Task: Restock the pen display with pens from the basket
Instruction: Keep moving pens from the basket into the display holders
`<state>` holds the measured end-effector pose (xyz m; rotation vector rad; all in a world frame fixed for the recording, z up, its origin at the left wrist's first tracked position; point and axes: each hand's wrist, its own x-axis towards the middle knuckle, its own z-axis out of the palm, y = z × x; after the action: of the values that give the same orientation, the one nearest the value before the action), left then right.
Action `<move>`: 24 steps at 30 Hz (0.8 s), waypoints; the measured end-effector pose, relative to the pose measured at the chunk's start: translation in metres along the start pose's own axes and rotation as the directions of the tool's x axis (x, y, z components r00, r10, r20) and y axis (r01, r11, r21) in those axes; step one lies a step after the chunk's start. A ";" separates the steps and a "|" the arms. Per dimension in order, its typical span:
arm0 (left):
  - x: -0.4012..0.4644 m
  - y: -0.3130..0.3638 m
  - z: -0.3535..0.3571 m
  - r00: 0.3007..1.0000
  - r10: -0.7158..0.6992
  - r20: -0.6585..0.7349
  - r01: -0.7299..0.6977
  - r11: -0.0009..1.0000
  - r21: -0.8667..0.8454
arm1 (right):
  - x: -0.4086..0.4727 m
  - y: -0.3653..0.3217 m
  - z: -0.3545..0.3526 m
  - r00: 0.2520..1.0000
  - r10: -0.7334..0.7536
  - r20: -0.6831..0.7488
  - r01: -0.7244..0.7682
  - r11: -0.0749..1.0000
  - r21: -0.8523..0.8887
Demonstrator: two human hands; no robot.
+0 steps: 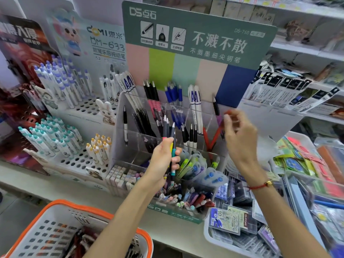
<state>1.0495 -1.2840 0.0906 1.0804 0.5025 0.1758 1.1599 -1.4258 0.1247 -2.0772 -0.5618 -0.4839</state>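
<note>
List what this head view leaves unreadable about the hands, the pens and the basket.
- Right hand: motion-blurred; whether its fingertips pinch anything cannot be told.
- Bundle of pens in the left hand: lower ends hidden by the fingers, so the count is unclear.
- Basket: cut off by the bottom edge, and the left forearm covers part of its contents.
- Clear display: labels too small to read.

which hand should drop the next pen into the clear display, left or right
Probably the right hand: it hovers by the clear display slots, seemingly free. The left hand grips the pen bundle, so it supplies.
</note>
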 end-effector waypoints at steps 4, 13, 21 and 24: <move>0.002 -0.006 0.012 0.999 -0.026 0.040 0.025 1.000 0.020 | -0.011 0.010 0.002 0.974 -0.029 0.224 0.072 0.980 -0.186; 0.005 -0.015 0.014 0.996 -0.092 -0.011 0.090 0.988 -0.125 | -0.008 0.010 0.019 0.971 -0.182 0.153 0.233 0.856 -0.461; 0.000 -0.009 0.008 1.000 -0.022 0.022 0.023 0.996 -0.086 | -0.005 0.002 0.020 0.973 -0.096 0.208 0.184 0.868 -0.462; -0.001 -0.007 0.005 1.000 -0.007 0.030 0.009 0.998 -0.057 | -0.005 -0.008 0.011 0.985 -0.054 0.163 0.095 0.962 -0.256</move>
<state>1.0504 -1.2915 0.0861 1.0238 0.4722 0.1661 1.1528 -1.4137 0.1213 -2.3690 -0.7004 -0.4637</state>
